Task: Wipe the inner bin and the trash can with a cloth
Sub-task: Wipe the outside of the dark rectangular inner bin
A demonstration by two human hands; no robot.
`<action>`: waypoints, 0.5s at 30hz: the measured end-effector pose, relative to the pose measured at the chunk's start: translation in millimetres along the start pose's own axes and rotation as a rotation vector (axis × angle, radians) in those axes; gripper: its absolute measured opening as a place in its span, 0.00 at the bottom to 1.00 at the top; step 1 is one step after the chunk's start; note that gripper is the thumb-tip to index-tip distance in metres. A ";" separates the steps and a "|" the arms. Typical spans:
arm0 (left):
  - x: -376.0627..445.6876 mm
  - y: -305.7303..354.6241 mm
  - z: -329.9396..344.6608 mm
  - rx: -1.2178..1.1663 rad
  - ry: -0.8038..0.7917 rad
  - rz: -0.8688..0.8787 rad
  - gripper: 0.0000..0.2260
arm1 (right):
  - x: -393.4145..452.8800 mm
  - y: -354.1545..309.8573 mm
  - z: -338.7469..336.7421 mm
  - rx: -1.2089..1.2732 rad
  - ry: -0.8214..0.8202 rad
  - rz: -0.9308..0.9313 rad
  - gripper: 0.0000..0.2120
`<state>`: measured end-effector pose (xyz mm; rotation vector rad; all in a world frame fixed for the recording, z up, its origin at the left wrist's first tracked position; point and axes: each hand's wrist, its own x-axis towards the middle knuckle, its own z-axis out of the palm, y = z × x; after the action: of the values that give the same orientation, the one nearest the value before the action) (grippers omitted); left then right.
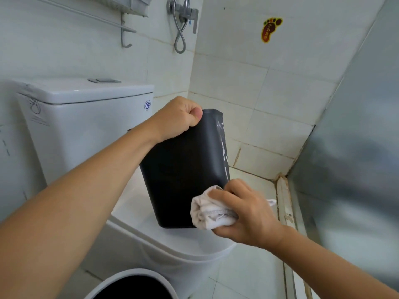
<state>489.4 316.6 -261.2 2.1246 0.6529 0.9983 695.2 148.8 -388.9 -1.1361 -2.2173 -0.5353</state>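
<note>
The dark grey inner bin point(183, 169) is held up, tilted, with its base resting on or just above the closed toilet lid point(138, 203). My left hand point(176, 118) grips the bin's upper rim, thumb on the outside. My right hand point(244, 214) holds a bunched white cloth point(210, 214) pressed against the bin's lower right side. Wet streaks shine along the bin's right edge. The white trash can point(131, 279), round and open with a dark inside, stands on the floor at the bottom edge of the view.
A white toilet with its tank point(84, 117) fills the left. Tiled walls close in behind, with a shower valve and hose point(183, 18) above. A frosted glass panel point(349, 147) stands at the right. The pale tiled floor point(248, 272) lies below.
</note>
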 end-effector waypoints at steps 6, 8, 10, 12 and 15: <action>-4.2 1.9 -3.9 0.028 -0.024 0.070 0.17 | 71.4 12.7 -31.9 0.029 0.164 0.158 0.26; -5.5 -0.7 -5.3 0.059 -0.020 0.087 0.20 | 86.2 16.2 -35.9 0.014 0.163 0.164 0.27; -8.6 -4.6 -9.4 0.103 -0.006 0.088 0.22 | 82.2 12.8 -30.2 0.022 0.154 0.142 0.27; -12.8 -7.1 -14.0 0.108 -0.023 0.073 0.19 | 62.3 7.1 -17.3 0.077 0.146 0.130 0.27; -17.8 -4.8 -15.1 0.061 -0.056 0.034 0.07 | 23.7 -2.2 -0.8 0.073 0.103 0.108 0.30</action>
<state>466.4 313.3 -266.0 2.2158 0.6294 0.9439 682.6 161.1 -372.9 -1.1570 -2.0583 -0.4536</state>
